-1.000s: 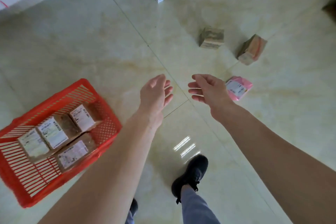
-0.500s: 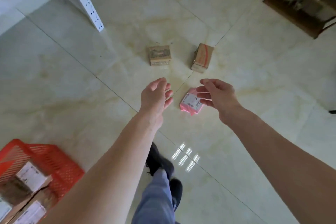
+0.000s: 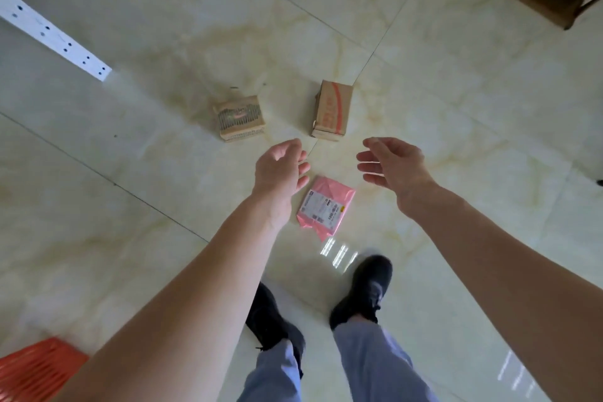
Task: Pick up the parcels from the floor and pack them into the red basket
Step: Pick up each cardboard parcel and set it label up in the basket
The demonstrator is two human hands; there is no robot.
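Three parcels are left on the floor, a pink bag point(image 3: 325, 206) and two cardboard boxes point(image 3: 239, 117) point(image 3: 332, 110), while the left hand point(image 3: 281, 170) and right hand point(image 3: 393, 163) hang above them, grip wide and empty, with the red basket point(image 3: 36, 369) well apart at lower left.

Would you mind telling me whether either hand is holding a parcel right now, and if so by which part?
Nothing is held. The left hand and right hand hang open above the pink parcel, which lies on the floor.
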